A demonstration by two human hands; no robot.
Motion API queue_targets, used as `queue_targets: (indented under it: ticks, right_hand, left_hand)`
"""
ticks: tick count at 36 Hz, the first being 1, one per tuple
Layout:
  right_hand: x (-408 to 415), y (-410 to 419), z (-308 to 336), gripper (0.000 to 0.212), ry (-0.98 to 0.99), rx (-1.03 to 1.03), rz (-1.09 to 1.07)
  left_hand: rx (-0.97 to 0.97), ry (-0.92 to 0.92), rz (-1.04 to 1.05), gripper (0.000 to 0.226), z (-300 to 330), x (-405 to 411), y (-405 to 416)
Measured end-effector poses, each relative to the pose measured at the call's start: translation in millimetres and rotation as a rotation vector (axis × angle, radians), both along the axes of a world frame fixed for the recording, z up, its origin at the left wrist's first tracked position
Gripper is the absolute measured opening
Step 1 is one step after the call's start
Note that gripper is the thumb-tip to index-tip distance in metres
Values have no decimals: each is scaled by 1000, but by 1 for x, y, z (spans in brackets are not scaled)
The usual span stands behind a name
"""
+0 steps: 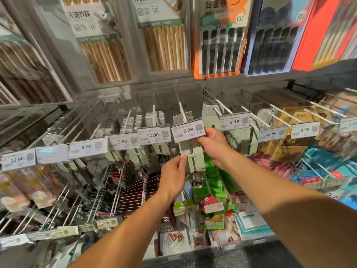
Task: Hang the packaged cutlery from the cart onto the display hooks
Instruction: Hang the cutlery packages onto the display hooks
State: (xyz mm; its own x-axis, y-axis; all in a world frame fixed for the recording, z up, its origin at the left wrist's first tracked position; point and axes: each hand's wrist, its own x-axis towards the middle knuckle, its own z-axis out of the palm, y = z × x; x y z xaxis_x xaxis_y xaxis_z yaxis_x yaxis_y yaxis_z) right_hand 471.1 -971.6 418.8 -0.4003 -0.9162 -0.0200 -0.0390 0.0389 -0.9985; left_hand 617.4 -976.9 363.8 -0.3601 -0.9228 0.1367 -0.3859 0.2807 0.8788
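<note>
A packaged spoon on a pale green card [193, 158] hangs just below the 9.99 price tag [188, 130] of the middle display hook [181, 110]. Its steel bowl [197, 180] shows under the card. My left hand [173, 176] pinches the card's lower left edge. My right hand [213, 145] grips the card's upper right side, right behind the tag. Whether the card's hole sits on the hook is hidden by the tag. More pale green cards [183, 118] hang further back on the same hook. The cart is out of view.
Neighbouring hooks hold similar carded cutlery behind tags reading 12.90 [152, 135] and 9.99 [234, 121]. Chopstick packs [166, 45] fill the shelf above. Lower hooks carry dark packs [133, 192] and green packets [214, 182]. The dark floor [251, 256] lies below.
</note>
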Motion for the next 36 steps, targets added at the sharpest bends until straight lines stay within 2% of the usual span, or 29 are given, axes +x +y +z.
queue_targets:
  ticks: [4, 7, 10, 13, 16, 20, 24, 27, 28, 31, 35, 36]
  right_hand:
    - [2, -5, -2, 21, 31, 10, -23]
    - [1, -9, -8, 27, 135, 45, -87]
    - [-4, -9, -13, 21, 211, 77, -115]
    - [-8, -7, -16, 24, 326, 124, -154]
    - [-11, -6, -16, 15, 397, 128, -177]
    - [-7, -12, -15, 23, 274, 171, 39]
    - [-6, -24, -12, 25, 259, 173, 82]
    - [-6, -32, -1, 33, 351, 166, 112]
    - [-5, -38, 1, 35, 323, 143, 119]
    - [-2, -44, 9, 44, 49, 97, 110]
    - [-1, -50, 0, 41, -72, 93, 163]
    - [-2, -51, -5, 40, -43, 138, 142]
  left_hand:
    - [15, -22, 22, 46, -3, 1, -7]
    - [32, -54, 44, 48, -2, -1, -12]
    - [57, -55, 67, 51, 0, -5, -17]
    - [84, -89, 78, 53, 2, -11, -22]
    - [113, -101, 91, 45, 4, -15, -30]
    - [190, -56, 121, 22, -7, -26, -50]
    - [257, -120, 148, 29, -9, -33, -62]
    - [281, -304, 104, 41, -8, -35, -63]
    - [288, -358, 81, 43, -8, -35, -63]
    - [272, -444, 27, 47, -5, -34, -58]
    - [257, -386, 21, 33, -9, -33, -58]
    - [252, -381, 13, 33, -7, -32, -57]
